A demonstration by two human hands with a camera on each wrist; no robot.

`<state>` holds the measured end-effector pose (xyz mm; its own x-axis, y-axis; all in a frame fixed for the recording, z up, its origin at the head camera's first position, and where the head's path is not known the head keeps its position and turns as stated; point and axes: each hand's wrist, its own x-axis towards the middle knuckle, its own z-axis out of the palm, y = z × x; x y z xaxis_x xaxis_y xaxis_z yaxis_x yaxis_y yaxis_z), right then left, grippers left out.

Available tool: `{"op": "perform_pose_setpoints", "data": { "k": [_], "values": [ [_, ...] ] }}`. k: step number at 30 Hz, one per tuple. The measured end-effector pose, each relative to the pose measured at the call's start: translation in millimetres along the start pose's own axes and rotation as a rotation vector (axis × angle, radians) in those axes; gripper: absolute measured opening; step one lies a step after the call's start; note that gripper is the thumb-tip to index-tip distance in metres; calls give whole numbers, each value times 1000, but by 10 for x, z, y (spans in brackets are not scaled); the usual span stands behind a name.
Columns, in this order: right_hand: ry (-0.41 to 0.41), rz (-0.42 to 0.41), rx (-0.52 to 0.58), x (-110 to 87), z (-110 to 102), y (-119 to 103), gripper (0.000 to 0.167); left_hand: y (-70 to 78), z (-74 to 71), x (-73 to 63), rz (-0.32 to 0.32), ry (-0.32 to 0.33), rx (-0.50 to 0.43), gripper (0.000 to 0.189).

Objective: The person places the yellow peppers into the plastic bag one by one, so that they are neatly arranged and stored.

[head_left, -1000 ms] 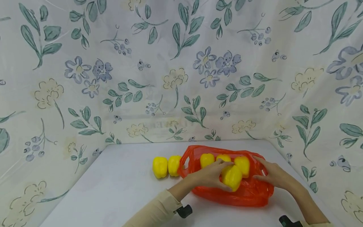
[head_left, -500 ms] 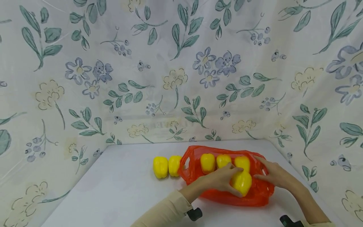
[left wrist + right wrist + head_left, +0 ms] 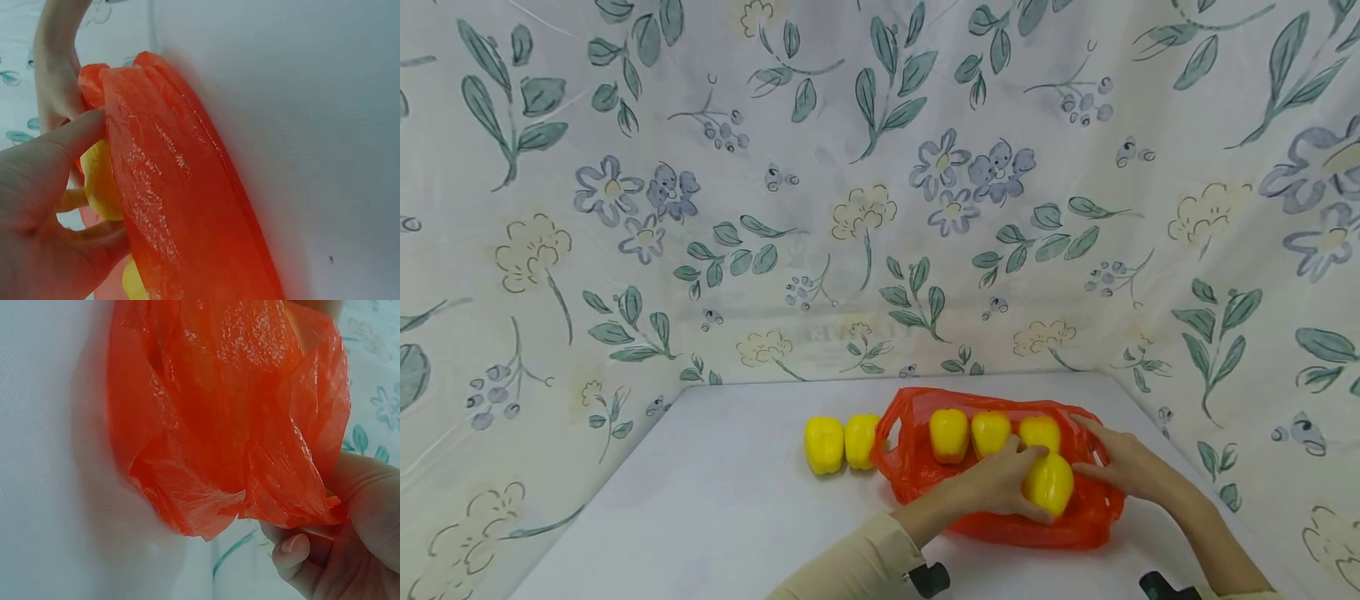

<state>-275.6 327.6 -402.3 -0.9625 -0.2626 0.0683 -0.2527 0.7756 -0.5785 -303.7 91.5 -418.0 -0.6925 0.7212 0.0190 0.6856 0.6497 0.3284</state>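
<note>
My left hand (image 3: 996,485) grips a yellow bell pepper (image 3: 1051,485) between thumb and fingers, inside the mouth of a red plastic bag (image 3: 1015,533). In the left wrist view, the bag's near wall partly covers this pepper (image 3: 102,181) and the fingertips. Three more yellow bell peppers lie in a row in the bag: one at its left (image 3: 950,436), one in the middle (image 3: 989,432), one at the right (image 3: 1040,433). At the bag's right end, my right hand (image 3: 1126,463) holds its edge; the right wrist view shows the thin film (image 3: 294,487) gathered at the thumb and fingers.
Two yellow bell peppers stand on the white table (image 3: 700,500), left of the bag: an outer one (image 3: 824,446) and an inner one (image 3: 860,442) that the bag's handle loop partly overlaps. A floral cloth (image 3: 820,167) hangs behind and along both sides.
My left hand has carried its bell pepper to the right and slightly down, deeper into the bag. More of the left and middle peppers shows now. The right hand stays at the bag's edge.
</note>
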Motion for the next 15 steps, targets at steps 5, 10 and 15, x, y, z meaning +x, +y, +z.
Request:
{"op": "perform_pose_setpoints", "data": {
  "k": [5,10,15],
  "values": [
    [-2,13,16,7,4,8,86,3,40,14,-17,46,-4,84],
    [-13,28,31,5,2,15,89,1,91,26,-6,66,0,85],
    [-9,35,28,-2,9,5,88,-9,143,33,4,77,2,88]
  ]
}}
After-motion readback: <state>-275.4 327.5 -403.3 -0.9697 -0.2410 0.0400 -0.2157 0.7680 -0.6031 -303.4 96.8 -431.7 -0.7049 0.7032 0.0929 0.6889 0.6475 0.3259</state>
